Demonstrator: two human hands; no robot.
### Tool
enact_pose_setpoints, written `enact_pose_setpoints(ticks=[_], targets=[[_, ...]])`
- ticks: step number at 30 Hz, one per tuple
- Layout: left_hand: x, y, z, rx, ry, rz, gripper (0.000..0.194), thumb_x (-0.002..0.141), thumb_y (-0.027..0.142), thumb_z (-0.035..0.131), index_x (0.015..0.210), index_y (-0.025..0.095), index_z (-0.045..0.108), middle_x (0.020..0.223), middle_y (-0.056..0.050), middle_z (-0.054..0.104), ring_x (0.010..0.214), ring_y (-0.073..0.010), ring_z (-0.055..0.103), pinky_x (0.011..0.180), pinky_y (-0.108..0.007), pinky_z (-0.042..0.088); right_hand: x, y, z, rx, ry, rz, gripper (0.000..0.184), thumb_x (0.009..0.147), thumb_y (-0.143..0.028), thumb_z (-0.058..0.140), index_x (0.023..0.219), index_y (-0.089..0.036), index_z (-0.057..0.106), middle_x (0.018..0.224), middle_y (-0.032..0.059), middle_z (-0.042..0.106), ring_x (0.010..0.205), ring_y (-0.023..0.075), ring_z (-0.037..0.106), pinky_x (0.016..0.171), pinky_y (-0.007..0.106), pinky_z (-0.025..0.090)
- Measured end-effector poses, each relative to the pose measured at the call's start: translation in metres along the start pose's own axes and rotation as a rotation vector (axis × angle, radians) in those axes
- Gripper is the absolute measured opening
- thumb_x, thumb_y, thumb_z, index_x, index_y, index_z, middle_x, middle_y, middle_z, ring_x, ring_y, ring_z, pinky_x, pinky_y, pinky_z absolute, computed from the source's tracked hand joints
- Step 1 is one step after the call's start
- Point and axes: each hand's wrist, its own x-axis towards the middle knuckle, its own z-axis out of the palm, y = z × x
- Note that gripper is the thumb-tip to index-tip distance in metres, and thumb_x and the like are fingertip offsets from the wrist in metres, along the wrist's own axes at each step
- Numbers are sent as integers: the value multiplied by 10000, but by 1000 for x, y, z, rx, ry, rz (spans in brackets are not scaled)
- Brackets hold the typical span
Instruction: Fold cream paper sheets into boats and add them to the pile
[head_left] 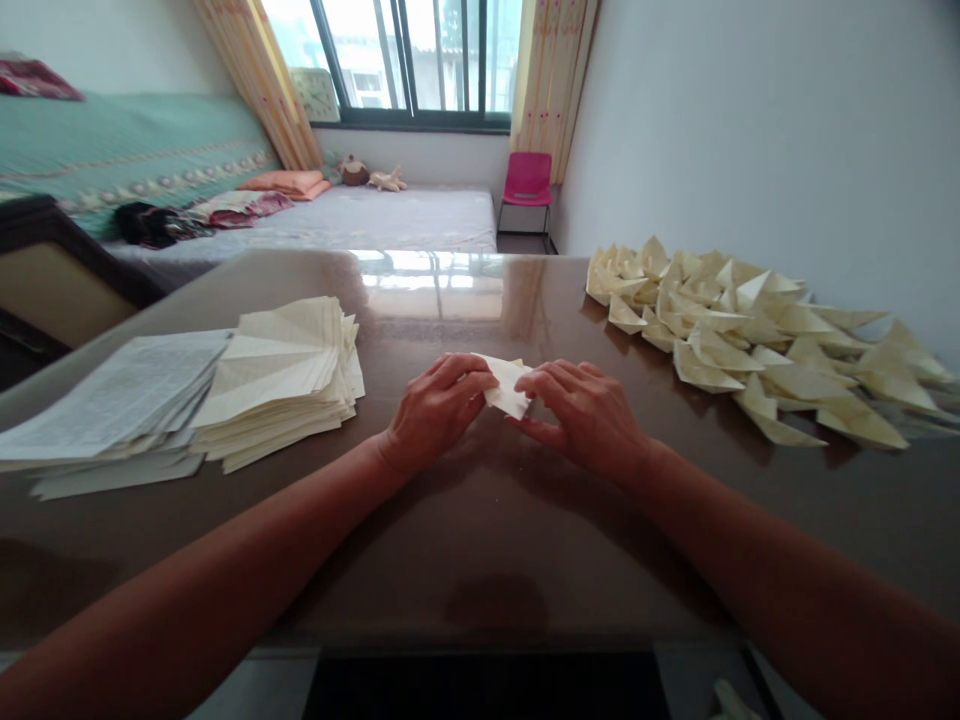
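Note:
A small folded piece of cream paper (507, 388) is held between my two hands over the middle of the brown glossy table (480, 540). My left hand (442, 405) grips its left side, thumb and fingers closed on it. On the other side, the fingers of my right hand (585, 410) pinch its right edge. Parts of the paper are hidden behind my fingertips. To the right lies a spread of folded paper boats (712, 345), pale yellow with pointed ends. A stack of cream paper sheets (277, 375) rests to the left of my left hand.
Beside the cream stack are printed white sheets (127, 390) at the table's left. Beyond the table are a bed (420, 218), a pink chair (527, 180) and a window. A white wall (750, 130) runs along the right side. A dark wooden chair-like piece (67, 270) stands at left.

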Motion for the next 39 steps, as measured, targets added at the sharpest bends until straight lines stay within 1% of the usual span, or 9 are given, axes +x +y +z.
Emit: enact_pose_setpoints(ticks=[7,9,12,16,21,25,29,33,39], targets=[[-3,-28,7,-186,-25,-163,194,784,112,556,962,186,580,989,-41,568,940,-158,565,860,-273,464,-2,31,21,153,-159,370,651,664,-403,773,1185,-219,429,1114,48,614,730,169,599,578,277,381],[-4,-31,9,-201,-7,-188,215,766,97,567,961,186,580,977,-34,565,928,-154,561,852,-265,463,-3,35,24,196,-162,443,637,649,-421,780,1157,-219,453,1087,39,621,705,162,595,565,273,382],[-5,-33,10,-216,-11,-202,241,747,75,560,961,186,579,970,-29,561,924,-153,556,848,-260,462,-1,36,26,298,-135,474,403,712,-405,731,1014,-218,541,938,7,647,687,146,589,585,262,395],[-7,-34,13,-250,-79,-190,215,761,83,528,944,182,579,965,-39,562,939,-163,558,865,-280,460,2,33,28,378,-85,389,138,777,-305,668,871,-218,615,833,-10,655,715,134,581,643,245,407],[-6,-34,12,-214,-229,-209,218,819,136,496,1004,182,600,1068,-68,548,994,-173,556,918,-304,457,2,31,26,230,-47,276,276,806,-262,644,1073,-204,606,874,18,670,800,166,578,734,275,392],[-7,-31,9,-62,-324,-225,305,846,208,497,1137,209,591,1116,-83,520,990,-191,547,891,-330,481,1,30,20,21,-112,93,112,868,-290,587,918,-214,652,909,48,680,915,210,553,823,326,329],[-8,-30,3,52,-376,-161,383,817,158,493,1184,218,582,1092,-81,528,993,-206,526,873,-332,480,2,29,16,-40,-192,-20,123,903,-244,537,881,-193,646,893,49,660,869,181,562,869,316,303],[-7,-28,-4,53,-420,-45,328,863,116,398,1102,204,604,1012,-67,581,943,-194,531,848,-301,473,3,27,12,-73,-325,-109,107,908,-199,532,855,-190,625,865,39,635,829,165,565,822,301,306],[-4,-15,-14,132,-559,9,211,900,177,425,1061,159,561,964,-78,615,921,-201,559,801,-299,488,4,24,10,-49,-350,-149,64,903,-188,553,884,-191,615,1015,59,632,917,177,560,806,303,309]])
